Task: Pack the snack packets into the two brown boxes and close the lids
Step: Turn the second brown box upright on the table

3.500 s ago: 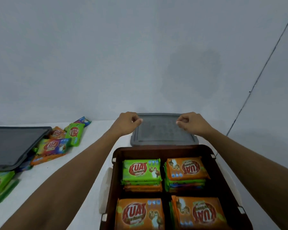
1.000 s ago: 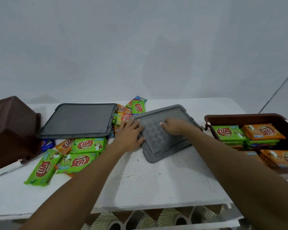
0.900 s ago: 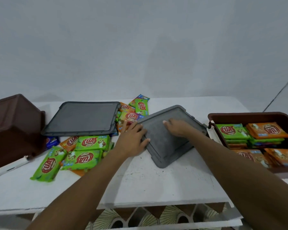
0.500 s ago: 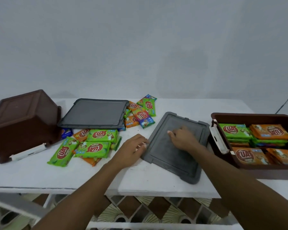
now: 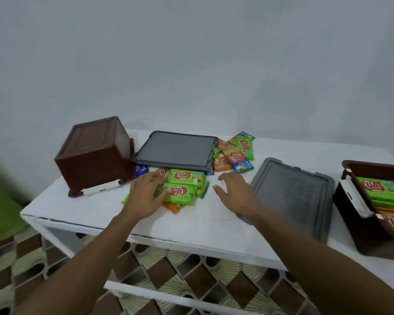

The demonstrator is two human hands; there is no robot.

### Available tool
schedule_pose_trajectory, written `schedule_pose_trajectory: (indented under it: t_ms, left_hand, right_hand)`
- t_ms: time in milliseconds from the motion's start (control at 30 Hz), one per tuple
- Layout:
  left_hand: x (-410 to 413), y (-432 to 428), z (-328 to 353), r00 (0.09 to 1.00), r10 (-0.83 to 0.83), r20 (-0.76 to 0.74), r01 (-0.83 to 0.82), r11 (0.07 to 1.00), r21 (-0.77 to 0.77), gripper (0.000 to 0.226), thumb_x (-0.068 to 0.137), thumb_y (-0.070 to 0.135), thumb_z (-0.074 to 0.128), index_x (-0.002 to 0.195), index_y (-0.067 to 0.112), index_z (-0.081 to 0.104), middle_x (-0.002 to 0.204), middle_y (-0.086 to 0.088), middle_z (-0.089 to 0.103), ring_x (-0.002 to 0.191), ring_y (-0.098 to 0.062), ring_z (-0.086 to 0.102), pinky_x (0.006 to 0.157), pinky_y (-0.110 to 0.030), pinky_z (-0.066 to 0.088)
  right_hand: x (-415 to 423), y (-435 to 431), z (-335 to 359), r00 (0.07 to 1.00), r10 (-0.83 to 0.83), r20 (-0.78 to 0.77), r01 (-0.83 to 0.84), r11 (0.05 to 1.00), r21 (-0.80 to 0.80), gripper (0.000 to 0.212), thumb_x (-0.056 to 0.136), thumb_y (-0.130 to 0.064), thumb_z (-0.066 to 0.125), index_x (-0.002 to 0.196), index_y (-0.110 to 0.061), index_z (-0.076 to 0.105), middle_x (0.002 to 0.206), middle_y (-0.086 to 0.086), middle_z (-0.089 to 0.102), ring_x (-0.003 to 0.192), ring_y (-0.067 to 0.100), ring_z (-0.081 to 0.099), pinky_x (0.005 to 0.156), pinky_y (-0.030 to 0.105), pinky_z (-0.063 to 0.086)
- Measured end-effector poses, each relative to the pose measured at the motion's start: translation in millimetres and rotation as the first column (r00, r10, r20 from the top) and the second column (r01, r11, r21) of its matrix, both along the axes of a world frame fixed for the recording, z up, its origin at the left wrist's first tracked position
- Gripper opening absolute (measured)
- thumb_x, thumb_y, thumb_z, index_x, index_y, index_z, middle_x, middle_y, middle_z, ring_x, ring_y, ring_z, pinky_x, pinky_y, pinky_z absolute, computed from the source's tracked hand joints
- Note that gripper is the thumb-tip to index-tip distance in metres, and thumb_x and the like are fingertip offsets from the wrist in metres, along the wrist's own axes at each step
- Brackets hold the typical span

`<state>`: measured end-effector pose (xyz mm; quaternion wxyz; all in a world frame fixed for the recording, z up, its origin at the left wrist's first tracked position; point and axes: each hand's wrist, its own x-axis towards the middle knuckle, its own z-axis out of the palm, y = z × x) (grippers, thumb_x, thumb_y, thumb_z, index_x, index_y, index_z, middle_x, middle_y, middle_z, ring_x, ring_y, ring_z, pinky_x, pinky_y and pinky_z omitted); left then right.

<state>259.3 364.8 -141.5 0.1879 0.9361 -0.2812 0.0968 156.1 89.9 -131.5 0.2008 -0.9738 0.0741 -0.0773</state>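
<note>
Green snack packets (image 5: 185, 177) are touched by the left hand (image 5: 146, 194), fingers spread — possibly pressing; the right hand (image 5: 236, 194) is held spread beside the grey lid (image 5: 291, 196).

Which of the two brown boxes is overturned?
The left brown box, with its base facing upward; the right brown box stands open side up, holding snack packets.

The left hand (image 5: 146, 192) is leaving the grey lid (image 5: 291, 196) and settling on the green snack packets (image 5: 184, 185). The right hand (image 5: 234, 192) is sliding off it too, fingers spread, over the table (image 5: 203, 221).
</note>
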Motion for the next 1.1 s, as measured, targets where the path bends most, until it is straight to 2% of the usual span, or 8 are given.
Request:
schedule_pose_trajectory:
  t_ms: [133, 300, 400, 500, 700, 933, 1000, 1100]
  left_hand:
    - [24, 41, -13, 0.992, -0.114, -0.058, 0.120, 0.987, 0.105, 0.073, 0.086, 0.075, 0.021, 0.142, 0.035, 0.045, 0.151, -0.005, 0.039, 0.142, -0.025, 0.030, 0.116, -0.044, 0.024]
    - [38, 43, -22, 0.976, -0.177, -0.129, 0.197, 0.968, 0.158, 0.081, 0.082, 0.079, 0.010, 0.151, 0.039, 0.024, 0.163, -0.001, 0.009, 0.150, -0.023, 0.001, 0.120, -0.037, 0.004]
    - [38, 34, -22, 0.980, -0.157, -0.122, 0.176, 0.969, 0.172, 0.084, 0.079, 0.082, 0.005, 0.150, 0.042, 0.025, 0.163, -0.001, 0.009, 0.150, -0.026, 0.004, 0.120, -0.040, 0.009]
    - [36, 19, -22, 0.981, -0.158, -0.111, 0.175, 0.970, 0.171, 0.071, 0.089, 0.074, 0.017, 0.149, 0.038, 0.030, 0.163, -0.001, 0.009, 0.149, -0.026, 0.009, 0.118, -0.042, 0.018]
    - [35, -25, -16, 0.966, -0.186, -0.180, 0.221, 0.954, 0.201, 0.072, 0.091, 0.071, 0.015, 0.152, 0.034, 0.021, 0.164, -0.003, 0.005, 0.150, -0.025, 0.003, 0.117, -0.045, 0.021]
    - [40, -39, -2, 0.933, -0.247, -0.260, 0.314, 0.914, 0.259, 0.078, 0.091, 0.072, 0.017, 0.154, 0.027, 0.012, 0.163, -0.009, 0.003, 0.150, -0.029, 0.000, 0.121, -0.047, 0.004]
    - [45, -29, 6, 0.934, -0.282, -0.218, 0.337, 0.898, 0.283, 0.076, 0.092, 0.070, 0.018, 0.154, 0.027, 0.014, 0.163, -0.009, 0.008, 0.150, -0.028, 0.003, 0.120, -0.050, 0.002]
    - [55, -5, 29, 0.955, -0.295, 0.016, 0.280, 0.922, 0.269, 0.062, 0.095, 0.055, 0.037, 0.146, 0.020, 0.034, 0.156, -0.010, 0.029, 0.145, -0.028, 0.022, 0.120, -0.048, 0.011]
  right_hand:
    - [29, 62, -14, 1.000, -0.008, 0.015, 0.007, 0.994, 0.110, 0.055, 0.095, -0.053, 0.042, 0.140, -0.021, 0.041, 0.142, 0.007, 0.040, 0.127, 0.028, 0.042, 0.101, 0.046, 0.042]
    - [45, 115, -32, 0.969, -0.241, 0.061, 0.231, 0.963, 0.136, 0.063, 0.091, -0.059, 0.044, 0.144, -0.026, 0.035, 0.157, 0.010, 0.024, 0.143, 0.028, 0.025, 0.114, 0.047, 0.028]
    - [45, 130, -38, 0.936, -0.336, 0.106, 0.317, 0.935, 0.160, 0.063, 0.090, -0.058, 0.045, 0.145, -0.029, 0.034, 0.159, 0.006, 0.020, 0.144, 0.025, 0.022, 0.115, 0.045, 0.025]
    - [42, 130, -38, 0.914, -0.380, 0.139, 0.360, 0.920, 0.154, 0.058, 0.091, -0.056, 0.041, 0.142, -0.030, 0.040, 0.157, 0.006, 0.026, 0.140, 0.026, 0.030, 0.111, 0.044, 0.032]
    - [42, 95, -33, 0.892, -0.446, 0.077, 0.436, 0.892, 0.122, 0.049, 0.096, -0.051, 0.037, 0.142, -0.035, 0.037, 0.153, 0.007, 0.032, 0.134, 0.028, 0.038, 0.104, 0.048, 0.042]
    - [44, 74, -26, 0.910, -0.404, 0.088, 0.407, 0.913, -0.013, 0.048, 0.098, -0.048, 0.035, 0.141, -0.027, 0.042, 0.152, 0.014, 0.033, 0.141, 0.030, 0.028, 0.117, 0.050, 0.021]
    - [47, 75, -23, 0.912, -0.395, 0.112, 0.399, 0.917, -0.020, 0.046, 0.099, -0.048, 0.035, 0.136, -0.025, 0.048, 0.151, 0.012, 0.035, 0.141, 0.030, 0.030, 0.117, 0.052, 0.019]
    - [53, 83, -11, 0.916, -0.342, 0.208, 0.348, 0.937, 0.006, 0.041, 0.099, -0.041, 0.038, 0.130, -0.019, 0.054, 0.145, 0.013, 0.043, 0.135, 0.030, 0.038, 0.113, 0.050, 0.028]
